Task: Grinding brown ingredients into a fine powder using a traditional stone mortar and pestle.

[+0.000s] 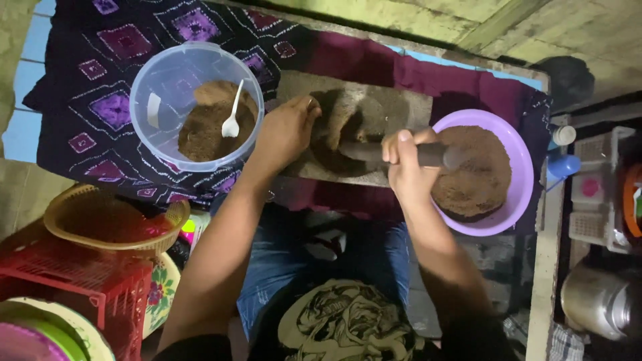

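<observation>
Purple-patterned dark cloth [114,107] covers the floor. At ten o'clock, a clear plastic tub [196,103] holds brown powder and a white spoon [231,120]. Left hand [286,130] cups brown paste on the grinding slab [354,127]; right hand [404,164] grips the stone roller [438,155], beside a lilac bowl [515,194] at three o'clock.

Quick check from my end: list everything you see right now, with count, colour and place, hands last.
Grinding stone slab: one, grey, centre, on patterned cloth.
Stone roller: one, dark, across the slab.
Clear tub: one, left of slab, holds brown powder.
White spoon: one, in the tub.
Purple bowl: one, right of slab, holds brown powder.
Cloth: one, dark with purple diamonds.
Woven basket: one, tan, lower left.
Red crate: one, lower left.
Metal pot: one, lower right.
Left hand: on the slab's left part.
Right hand: grips the roller.
</observation>
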